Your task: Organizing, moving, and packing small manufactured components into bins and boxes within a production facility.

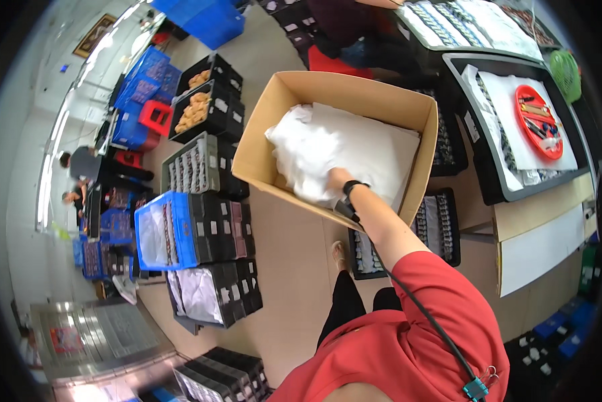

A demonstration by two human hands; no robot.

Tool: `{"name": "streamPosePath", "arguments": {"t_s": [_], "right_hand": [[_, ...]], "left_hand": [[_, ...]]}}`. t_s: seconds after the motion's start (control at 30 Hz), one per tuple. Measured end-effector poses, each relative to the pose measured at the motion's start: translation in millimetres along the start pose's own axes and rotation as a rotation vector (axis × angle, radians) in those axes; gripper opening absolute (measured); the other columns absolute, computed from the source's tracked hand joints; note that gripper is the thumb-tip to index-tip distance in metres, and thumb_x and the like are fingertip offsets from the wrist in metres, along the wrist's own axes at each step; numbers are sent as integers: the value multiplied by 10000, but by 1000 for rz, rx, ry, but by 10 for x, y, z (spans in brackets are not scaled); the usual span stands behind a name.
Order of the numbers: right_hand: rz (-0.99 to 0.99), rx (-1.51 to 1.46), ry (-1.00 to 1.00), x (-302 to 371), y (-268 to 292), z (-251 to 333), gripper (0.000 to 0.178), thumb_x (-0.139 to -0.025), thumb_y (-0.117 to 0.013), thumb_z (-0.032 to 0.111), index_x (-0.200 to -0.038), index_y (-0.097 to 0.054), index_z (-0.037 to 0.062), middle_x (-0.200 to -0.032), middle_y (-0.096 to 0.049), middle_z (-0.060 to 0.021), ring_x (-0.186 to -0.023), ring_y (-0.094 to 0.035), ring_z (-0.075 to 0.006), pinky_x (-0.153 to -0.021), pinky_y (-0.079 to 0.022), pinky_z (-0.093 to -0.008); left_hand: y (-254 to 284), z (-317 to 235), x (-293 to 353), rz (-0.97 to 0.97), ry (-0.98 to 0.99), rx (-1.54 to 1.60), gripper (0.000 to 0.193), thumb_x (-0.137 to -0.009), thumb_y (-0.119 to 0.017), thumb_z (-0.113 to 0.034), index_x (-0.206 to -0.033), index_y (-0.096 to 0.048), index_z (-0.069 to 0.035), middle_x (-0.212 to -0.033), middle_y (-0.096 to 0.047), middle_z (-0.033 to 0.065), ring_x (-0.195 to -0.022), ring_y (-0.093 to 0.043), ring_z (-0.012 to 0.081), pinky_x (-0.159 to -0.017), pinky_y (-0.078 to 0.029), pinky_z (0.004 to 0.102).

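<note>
An open brown cardboard box [260, 144] sits at the middle of the view. Inside it, flat white sheets [378, 144] lie across the bottom. On their left side is a crumpled thin white sheet [307, 144], smeared by motion. My right hand [338, 181] reaches over the near wall into the box, a black band on its wrist. Its fingers are closed on the near edge of the crumpled sheet, with their tips lost in the white folds. Of my left hand nothing shows.
Stacked black and blue crates [160, 231] stand to the left. At the right, a table bears a black tray [478, 161] with white sheets and a red oval dish [539, 124] of small tools. More black trays [441, 228] are low beside my legs. Another person [344, 27] is beyond the box.
</note>
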State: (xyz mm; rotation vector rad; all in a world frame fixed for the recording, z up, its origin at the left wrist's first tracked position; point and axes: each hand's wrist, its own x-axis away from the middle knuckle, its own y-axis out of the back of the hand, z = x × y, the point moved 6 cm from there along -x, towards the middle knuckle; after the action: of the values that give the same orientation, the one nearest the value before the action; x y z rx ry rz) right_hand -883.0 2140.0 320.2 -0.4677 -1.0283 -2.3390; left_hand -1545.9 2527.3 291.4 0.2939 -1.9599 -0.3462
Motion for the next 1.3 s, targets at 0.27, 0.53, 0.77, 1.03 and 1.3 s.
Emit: {"name": "streamPosePath", "arguments": {"t_s": [0.27,0.53,0.77,1.03,1.3], "right_hand": [[-2,38,-205,132,-23,340,539,-657,-587,427,-1060,-587,69,-1095,-552,-166,-995,-537,-284,-853,-430,-363],[-162,-901,-241,-154,21,134,622,-736,-557,518,-1088,-530,5,-1078,-553,-143,-968,-504,-214,-848,-393,-316],[-1066,-674,-1319,824,325,-1401,547,-670,-566,231,-1150,-419,14,-1229,-386,-203,-1127,-391,-348,-912,-345,-458],[-1094,-258,-1011,733,564,-828,306,-792,-428,140,-1079,-532,116,-986,-486,-127,-953,-470,-307,-784,-363,-454],[-1114,-190,-676,463,378,-86,605,-667,-520,6,-1243,-368,112,-1231,-333,-150,-1052,-377,-339,-854,-340,-445]], "left_hand": [[631,-2177,-455,-63,56,112,268,-860,-465,-204,-1096,-505,-82,-841,-578,24,-641,-534,105,-488,-389,209],[632,-3531,-1004,61,-64,-73,360,-827,-547,-239,-1144,-474,-84,-897,-545,-10,-755,-529,91,-639,-390,238],[630,-3547,-1115,158,77,-334,301,-810,-547,-221,-1086,-523,-104,-877,-563,-10,-761,-546,99,-598,-384,230],[810,-3597,-1338,161,11,-320,277,-814,-528,-216,-1072,-538,-115,-910,-580,-5,-790,-561,112,-647,-396,265],[611,-3742,-1199,209,-85,-317,271,-808,-528,-226,-1059,-541,-124,-908,-576,-5,-779,-559,115,-651,-398,259]]}}
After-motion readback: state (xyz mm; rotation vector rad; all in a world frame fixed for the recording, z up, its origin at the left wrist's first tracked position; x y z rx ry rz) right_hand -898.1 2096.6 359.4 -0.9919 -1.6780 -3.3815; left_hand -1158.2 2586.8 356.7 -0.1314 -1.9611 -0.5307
